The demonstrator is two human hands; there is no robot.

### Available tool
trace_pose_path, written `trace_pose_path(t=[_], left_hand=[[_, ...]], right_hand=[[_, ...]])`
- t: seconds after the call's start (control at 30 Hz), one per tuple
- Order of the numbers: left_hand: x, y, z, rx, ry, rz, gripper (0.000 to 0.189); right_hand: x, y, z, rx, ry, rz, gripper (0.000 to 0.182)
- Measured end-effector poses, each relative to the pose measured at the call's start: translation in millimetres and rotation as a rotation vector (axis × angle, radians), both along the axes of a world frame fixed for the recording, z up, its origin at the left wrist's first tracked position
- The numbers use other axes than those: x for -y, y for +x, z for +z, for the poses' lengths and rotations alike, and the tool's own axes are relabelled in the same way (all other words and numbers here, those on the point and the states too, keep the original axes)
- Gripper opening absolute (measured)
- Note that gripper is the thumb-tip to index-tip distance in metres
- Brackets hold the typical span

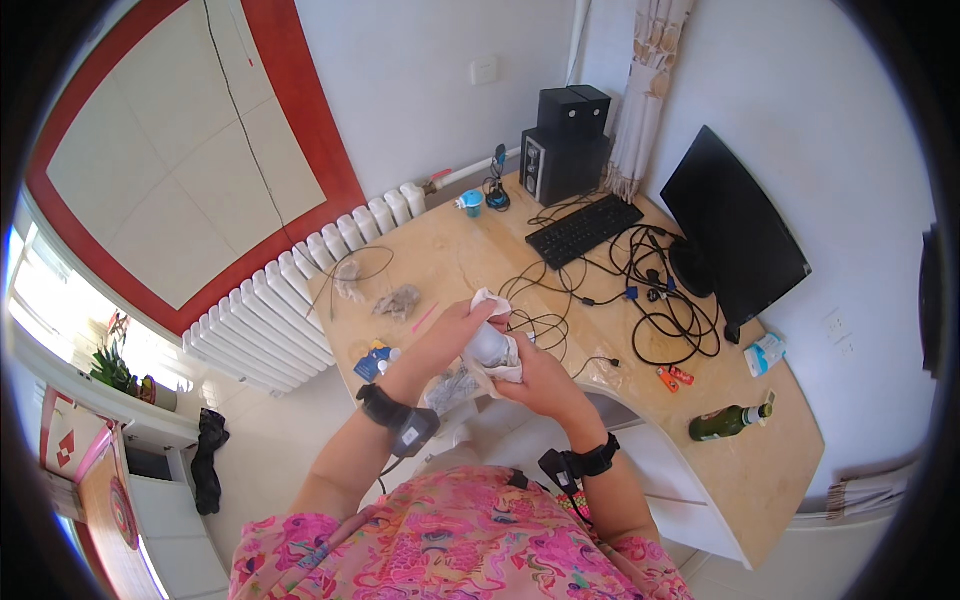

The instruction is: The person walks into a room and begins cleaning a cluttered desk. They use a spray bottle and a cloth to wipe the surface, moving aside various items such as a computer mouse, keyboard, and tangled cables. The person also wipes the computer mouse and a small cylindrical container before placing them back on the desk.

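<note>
My left hand (466,324) and my right hand (541,375) meet in front of my body, near the desk's curved front edge. Between them they hold a pale, rounded container (489,346); its exact kind is hard to tell. White tissue or cloth (484,300) covers its upper end under my left fingers. More of the white material (511,371) lies at the lower end, by my right fingers. A crumpled clear plastic bag (450,390) lies on the desk edge, partly behind my left forearm. Each wrist wears a black strap with a small box.
On the wooden desk (439,259) stand a monitor (739,232), a keyboard (585,231), speakers (562,161) and tangled black cables (645,292). A green glass bottle (724,422) stands at the right. Crumpled wads (397,301) and a pink stick (424,318) lie left. A white radiator (300,285) runs alongside.
</note>
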State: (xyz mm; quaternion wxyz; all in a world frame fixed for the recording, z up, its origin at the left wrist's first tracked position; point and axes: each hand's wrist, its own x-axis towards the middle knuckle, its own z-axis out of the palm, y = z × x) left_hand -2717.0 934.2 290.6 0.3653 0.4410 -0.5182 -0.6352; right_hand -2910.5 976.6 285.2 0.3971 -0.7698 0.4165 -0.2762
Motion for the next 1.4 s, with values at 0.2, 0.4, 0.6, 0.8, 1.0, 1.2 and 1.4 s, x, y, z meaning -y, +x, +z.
trace_pose_path(t=[0.2,0.4,0.6,0.8,1.0,1.2,1.4], left_hand=[[-12.8,-12.1,1.0,0.116,-0.225,0.171,0.049],[-16.7,-17.5,10.1,-0.764,0.092,0.238,0.057],[-34.5,-25.2,36.2,-0.475,-0.282,0.133,0.05],[-27.5,-46.8,33.3,0.589,-0.771,0.278,0.042],[-13.1,-48.0,32.4,0.298,-0.295,0.293,0.03],[-11.1,-38.6,29.4,-0.321,-0.032,-0.04,0.037],[-9.7,-41.1,23.1,-0.721,0.107,-0.417,0.039]], right_hand=[[-5.7,6.4,-1.7,-0.1,-0.278,-0.207,0.062],[-4.2,3.6,-16.2,0.361,0.006,-0.213,0.061],[-2.3,1.3,-26.9,0.64,0.098,-0.071,0.065],[-15.9,26.9,-10.7,0.347,0.022,-0.276,0.069],[-11.1,16.6,-10.0,0.191,-0.043,-0.31,0.063],[-12.1,-6.2,-16.9,0.722,0.663,0.083,0.045],[-9.2,-18.5,-22.4,0.908,0.83,0.341,0.046]])
